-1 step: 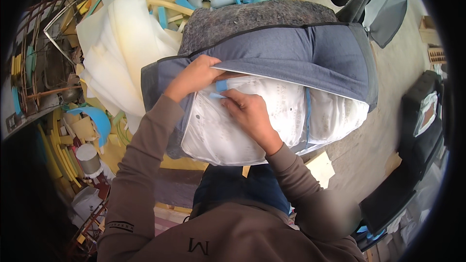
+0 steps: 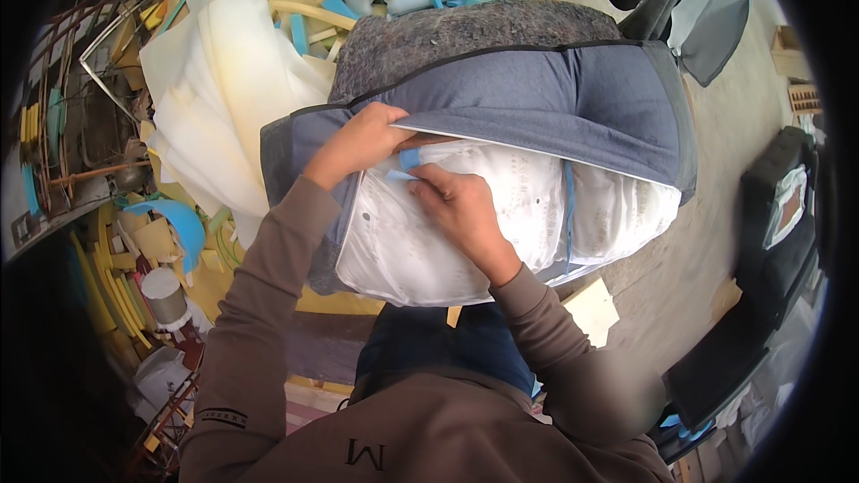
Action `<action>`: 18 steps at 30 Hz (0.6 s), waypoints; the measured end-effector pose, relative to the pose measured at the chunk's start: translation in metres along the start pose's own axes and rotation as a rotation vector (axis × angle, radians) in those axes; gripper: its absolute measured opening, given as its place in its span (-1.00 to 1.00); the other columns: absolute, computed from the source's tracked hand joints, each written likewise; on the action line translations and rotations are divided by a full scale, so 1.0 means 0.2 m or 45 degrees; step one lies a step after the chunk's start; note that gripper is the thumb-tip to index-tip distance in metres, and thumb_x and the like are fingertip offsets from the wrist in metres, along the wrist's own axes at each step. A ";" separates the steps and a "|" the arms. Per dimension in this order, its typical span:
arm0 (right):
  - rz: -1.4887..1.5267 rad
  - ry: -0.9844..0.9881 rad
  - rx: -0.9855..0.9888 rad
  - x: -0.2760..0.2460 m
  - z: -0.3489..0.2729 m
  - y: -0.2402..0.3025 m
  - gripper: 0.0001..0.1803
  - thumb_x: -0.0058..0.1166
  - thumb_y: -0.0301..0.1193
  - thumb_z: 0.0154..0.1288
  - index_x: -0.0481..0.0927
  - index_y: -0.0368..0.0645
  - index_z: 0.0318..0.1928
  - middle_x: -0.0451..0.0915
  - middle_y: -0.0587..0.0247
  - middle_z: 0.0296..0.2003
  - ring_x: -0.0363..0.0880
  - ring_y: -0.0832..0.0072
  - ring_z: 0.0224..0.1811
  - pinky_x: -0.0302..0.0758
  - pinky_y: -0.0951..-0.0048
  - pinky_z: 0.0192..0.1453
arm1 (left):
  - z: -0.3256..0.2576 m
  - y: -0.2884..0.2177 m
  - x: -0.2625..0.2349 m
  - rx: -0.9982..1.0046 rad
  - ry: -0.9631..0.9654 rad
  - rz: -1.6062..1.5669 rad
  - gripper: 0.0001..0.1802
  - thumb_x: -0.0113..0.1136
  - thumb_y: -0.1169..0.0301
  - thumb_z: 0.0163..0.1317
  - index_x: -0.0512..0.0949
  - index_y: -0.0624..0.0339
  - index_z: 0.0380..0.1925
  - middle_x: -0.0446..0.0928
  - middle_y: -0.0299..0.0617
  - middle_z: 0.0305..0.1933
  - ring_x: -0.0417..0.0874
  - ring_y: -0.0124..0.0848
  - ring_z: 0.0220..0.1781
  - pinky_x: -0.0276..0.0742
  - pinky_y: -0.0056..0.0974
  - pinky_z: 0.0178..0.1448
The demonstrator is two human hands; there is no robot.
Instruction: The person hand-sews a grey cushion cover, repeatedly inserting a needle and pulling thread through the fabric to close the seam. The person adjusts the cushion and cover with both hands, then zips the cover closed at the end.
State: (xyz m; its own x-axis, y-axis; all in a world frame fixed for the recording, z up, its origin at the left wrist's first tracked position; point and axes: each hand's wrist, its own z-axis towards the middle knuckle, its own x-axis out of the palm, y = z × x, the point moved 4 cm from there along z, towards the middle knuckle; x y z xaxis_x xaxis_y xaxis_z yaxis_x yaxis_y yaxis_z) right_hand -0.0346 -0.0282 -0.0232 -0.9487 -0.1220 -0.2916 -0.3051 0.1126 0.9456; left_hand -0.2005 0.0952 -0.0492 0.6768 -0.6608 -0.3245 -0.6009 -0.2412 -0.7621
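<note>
A blue-grey fabric cushion cover lies in front of me, its near side opened wide along a pale-edged seam. Inside it sits a white-wrapped cushion insert with faint printing. My left hand is closed on the lifted edge of the cover at the opening's left end, its fingertips partly under the fabric. Just below, my right hand pinches the end of a light blue strip against the white insert. More blue strip shows above it and runs up under the flap. A second blue band crosses the insert further right.
Under the cover is a mottled grey padded block. White foam sheets drape at the left, beside heaped yellow and blue foam offcuts. A grey-and-black fabric piece lies far right; black padded pieces line the right side.
</note>
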 end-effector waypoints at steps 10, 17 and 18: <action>0.164 0.003 0.193 0.05 0.08 -0.02 -0.76 0.30 -0.43 0.53 0.74 -0.29 0.08 0.76 0.16 -0.40 0.67 0.52 -0.45 0.57 0.41 -0.25 | 0.00 -0.01 0.00 0.061 0.062 0.115 -0.55 0.29 0.17 0.47 0.75 0.48 -0.14 0.68 -0.10 -0.41 0.60 -0.41 -0.35 0.54 -0.22 -0.16; 0.482 0.142 0.433 -0.09 -0.06 0.00 -0.82 0.26 -0.41 0.61 0.77 -0.29 -0.02 0.65 0.36 -0.47 0.52 0.73 -0.45 0.47 0.51 -0.30 | 0.00 -0.01 0.00 0.052 0.032 0.115 -0.54 0.25 0.14 0.46 0.74 0.44 -0.13 0.70 0.10 -0.40 0.68 -0.23 -0.38 0.60 -0.14 -0.14; 0.474 0.132 0.440 -0.12 -0.06 -0.01 -0.81 0.25 -0.39 0.62 0.77 -0.29 -0.03 0.65 0.37 -0.48 0.52 0.73 -0.45 0.47 0.51 -0.31 | 0.00 -0.01 0.00 0.055 0.030 0.108 -0.54 0.26 0.14 0.46 0.74 0.44 -0.13 0.69 0.09 -0.41 0.68 -0.24 -0.38 0.59 -0.14 -0.14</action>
State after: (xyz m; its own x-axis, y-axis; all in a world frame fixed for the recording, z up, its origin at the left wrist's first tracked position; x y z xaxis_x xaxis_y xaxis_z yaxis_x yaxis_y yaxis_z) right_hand -0.0109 -0.0376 -0.0156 -0.9904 -0.1071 0.0878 0.0252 0.4838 0.8748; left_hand -0.2001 0.0955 -0.0477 0.6137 -0.6942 -0.3762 -0.6363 -0.1528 -0.7562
